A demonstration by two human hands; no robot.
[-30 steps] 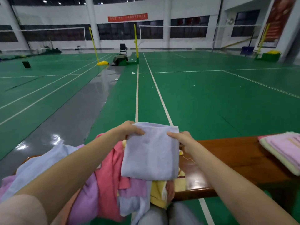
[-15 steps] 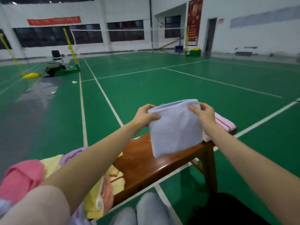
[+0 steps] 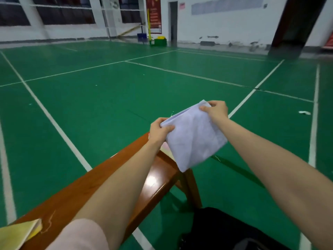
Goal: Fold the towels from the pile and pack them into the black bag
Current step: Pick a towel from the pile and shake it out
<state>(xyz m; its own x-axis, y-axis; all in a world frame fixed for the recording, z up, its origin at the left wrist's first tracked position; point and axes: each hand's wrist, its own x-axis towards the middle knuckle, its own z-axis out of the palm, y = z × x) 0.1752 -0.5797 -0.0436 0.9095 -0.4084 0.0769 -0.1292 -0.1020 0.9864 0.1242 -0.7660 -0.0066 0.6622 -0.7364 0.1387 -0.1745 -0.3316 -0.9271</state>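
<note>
While arms reach forward, left hand (image 3: pixel 161 130), right hand (image 3: pixel 216 110) grip folded towel (image 3: pixel 193 138) corners.

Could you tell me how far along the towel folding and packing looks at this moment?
Done: the lavender towel looks folded. In hand: the left hand and right hand pinch its top corners above the bench end. Left: lowering it into the black bag; a yellow towel lies on the bench.

Two hands, the left hand (image 3: pixel 159 129) and the right hand (image 3: pixel 216 110), and one folded pale lavender towel (image 3: pixel 195 139) show above one wooden bench (image 3: pixel 86 192). One yellow towel (image 3: pixel 17 235) lies at the bench's near end. One black bag (image 3: pixel 225 230) sits on the floor right of the bench.
</note>
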